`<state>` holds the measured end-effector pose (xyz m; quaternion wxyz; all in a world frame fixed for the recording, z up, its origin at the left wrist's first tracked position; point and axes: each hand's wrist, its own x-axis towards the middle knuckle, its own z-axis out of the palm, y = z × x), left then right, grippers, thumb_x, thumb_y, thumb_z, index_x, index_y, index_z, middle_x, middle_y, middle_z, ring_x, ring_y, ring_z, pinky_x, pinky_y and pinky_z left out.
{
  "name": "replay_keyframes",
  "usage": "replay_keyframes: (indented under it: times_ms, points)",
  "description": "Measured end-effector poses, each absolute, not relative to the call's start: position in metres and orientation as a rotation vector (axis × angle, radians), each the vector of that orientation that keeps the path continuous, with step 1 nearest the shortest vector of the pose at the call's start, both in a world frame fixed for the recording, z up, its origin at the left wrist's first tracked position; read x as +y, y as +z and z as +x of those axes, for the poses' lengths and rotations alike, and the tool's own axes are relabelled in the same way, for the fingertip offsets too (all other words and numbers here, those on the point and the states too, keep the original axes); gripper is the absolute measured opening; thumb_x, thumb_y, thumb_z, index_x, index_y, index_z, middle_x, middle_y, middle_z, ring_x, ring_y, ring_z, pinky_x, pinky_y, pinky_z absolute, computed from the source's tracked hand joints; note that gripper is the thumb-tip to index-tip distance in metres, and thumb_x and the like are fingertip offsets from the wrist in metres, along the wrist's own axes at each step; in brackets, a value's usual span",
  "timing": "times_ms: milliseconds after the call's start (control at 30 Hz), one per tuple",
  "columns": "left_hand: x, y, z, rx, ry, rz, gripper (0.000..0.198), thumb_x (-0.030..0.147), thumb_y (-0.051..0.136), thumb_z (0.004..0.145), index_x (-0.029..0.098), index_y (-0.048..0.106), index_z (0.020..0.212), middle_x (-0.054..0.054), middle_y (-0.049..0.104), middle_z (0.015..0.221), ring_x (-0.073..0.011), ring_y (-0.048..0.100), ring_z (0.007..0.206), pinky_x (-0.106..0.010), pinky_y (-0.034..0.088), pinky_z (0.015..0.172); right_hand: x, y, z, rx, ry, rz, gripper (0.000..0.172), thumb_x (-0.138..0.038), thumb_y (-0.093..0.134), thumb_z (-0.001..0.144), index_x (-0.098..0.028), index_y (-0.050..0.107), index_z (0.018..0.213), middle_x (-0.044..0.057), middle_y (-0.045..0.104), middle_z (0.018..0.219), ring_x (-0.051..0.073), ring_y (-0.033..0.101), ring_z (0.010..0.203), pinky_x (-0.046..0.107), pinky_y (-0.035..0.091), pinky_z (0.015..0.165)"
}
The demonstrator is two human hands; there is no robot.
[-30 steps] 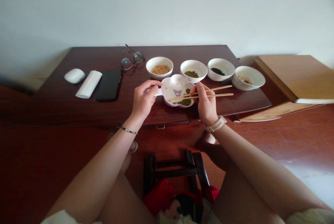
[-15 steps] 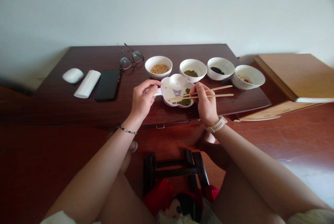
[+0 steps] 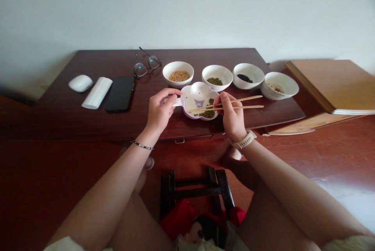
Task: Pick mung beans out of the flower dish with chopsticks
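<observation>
My left hand point(image 3: 161, 109) is closed on the short white handle of a flower-shaped dish point(image 3: 191, 98) with a purple rim and a cartoon figure inside. Small green beans point(image 3: 208, 114) lie along the dish's right and lower right side. Between the fingers of my right hand point(image 3: 231, 113) is a pair of wooden chopsticks point(image 3: 246, 102); their tips are inside the dish, over its lower part. Whether the tips pinch a bean is too small to tell. Right behind the dish stands a white bowl of green beans point(image 3: 217, 78).
Along the back of the dark table point(image 3: 96, 59) stand a bowl of tan beans point(image 3: 178, 74), a bowl of black beans point(image 3: 248, 76) and a bowl with a few pale and red bits point(image 3: 279, 86). Eyeglasses point(image 3: 147, 65), a phone point(image 3: 119, 94), a white case point(image 3: 97, 93) and a white rounded object point(image 3: 81, 83) lie left.
Almost nothing differs. The whole view has shifted very slightly; both hands keep their hold on the dish and chopsticks.
</observation>
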<state>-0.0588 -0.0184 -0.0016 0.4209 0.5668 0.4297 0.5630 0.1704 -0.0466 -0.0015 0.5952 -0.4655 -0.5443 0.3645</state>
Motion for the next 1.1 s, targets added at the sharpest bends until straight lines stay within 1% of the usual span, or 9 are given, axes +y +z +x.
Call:
replay_keyframes:
  times_ms: [200, 333, 533, 733, 900, 1100]
  points:
    - [-0.019, 0.0, -0.058, 1.072, 1.402, 1.409, 0.016, 0.024, 0.069, 0.09, 0.016, 0.081, 0.098, 0.004, 0.052, 0.058, -0.0072, 0.037, 0.043, -0.022, 0.025, 0.04, -0.047, -0.002, 0.172, -1.264, 0.857, -1.081, 0.051, -0.06, 0.058, 0.108, -0.022, 0.062, 0.075, 0.0, 0.056, 0.07, 0.014, 0.046, 0.062, 0.031, 0.037, 0.06]
    - [-0.019, -0.001, -0.058, 1.071, 1.395, 1.421, 0.016, 0.023, 0.068, 0.091, 0.017, 0.081, 0.099, 0.004, 0.049, 0.056, -0.0076, 0.036, 0.043, -0.022, 0.024, 0.04, -0.048, -0.002, 0.172, -1.269, 0.857, -1.069, 0.05, -0.058, 0.059, 0.108, -0.022, 0.062, 0.074, 0.001, 0.057, 0.071, 0.014, 0.047, 0.062, 0.03, 0.038, 0.06]
    - [-0.018, -0.003, -0.06, 1.062, 1.368, 1.494, 0.019, 0.023, 0.064, 0.095, 0.017, 0.081, 0.097, 0.003, 0.049, 0.055, -0.0087, 0.038, 0.042, -0.023, 0.025, 0.041, -0.055, -0.001, 0.176, -1.31, 0.858, -1.078, 0.05, -0.058, 0.057, 0.11, -0.022, 0.063, 0.075, 0.001, 0.057, 0.073, 0.014, 0.049, 0.065, 0.03, 0.04, 0.062]
    - [-0.019, -0.003, -0.061, 1.054, 1.337, 1.51, 0.018, 0.025, 0.067, 0.094, 0.017, 0.082, 0.099, 0.003, 0.052, 0.055, -0.0088, 0.041, 0.042, -0.023, 0.026, 0.041, -0.062, 0.001, 0.183, -1.338, 0.902, -1.085, 0.049, -0.059, 0.058, 0.109, -0.022, 0.064, 0.077, 0.001, 0.058, 0.076, 0.015, 0.051, 0.068, 0.03, 0.043, 0.064]
    - [-0.021, 0.001, -0.06, 1.07, 1.325, 1.534, 0.018, 0.026, 0.067, 0.095, 0.017, 0.082, 0.099, 0.004, 0.052, 0.053, -0.0087, 0.04, 0.042, -0.023, 0.026, 0.041, -0.061, 0.002, 0.185, -1.321, 0.942, -1.06, 0.049, -0.06, 0.059, 0.108, -0.022, 0.064, 0.077, 0.0, 0.057, 0.073, 0.015, 0.049, 0.066, 0.03, 0.043, 0.064]
    - [-0.022, 0.003, -0.061, 1.085, 1.314, 1.515, 0.018, 0.026, 0.067, 0.095, 0.017, 0.083, 0.099, 0.005, 0.05, 0.052, -0.0086, 0.039, 0.041, -0.023, 0.025, 0.04, -0.057, 0.0, 0.185, -1.32, 0.951, -1.041, 0.05, -0.06, 0.058, 0.109, -0.022, 0.064, 0.077, -0.001, 0.056, 0.07, 0.014, 0.047, 0.064, 0.031, 0.039, 0.063]
